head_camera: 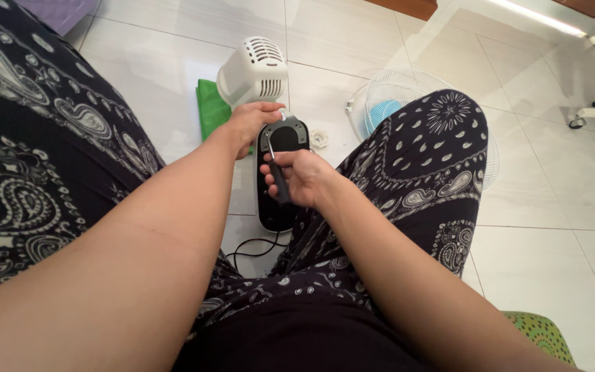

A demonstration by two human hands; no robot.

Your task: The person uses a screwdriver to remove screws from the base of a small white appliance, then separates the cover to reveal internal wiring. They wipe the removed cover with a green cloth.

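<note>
Between the person's knees, over the white tiled floor (552, 207), both hands work at a fan's black base (280, 200). Right hand (302, 178) is closed around a dark-handled screwdriver (278, 180), its thin metal shaft angled up and left toward the top of the base. Left hand (249, 122) is curled over the far rim of the base, fingers gripping where the grey horseshoe-shaped trim sits. White motor housing (253, 71) with vent slots stands just beyond the left hand, touching or nearly touching the base. Green cloth (209, 107) lies to its left on the tiles. A black cord (253, 248) loops near the base's near end. White fan grille (394, 96) with blue blades lies flat further right, partly hidden by the right knee.
</note>
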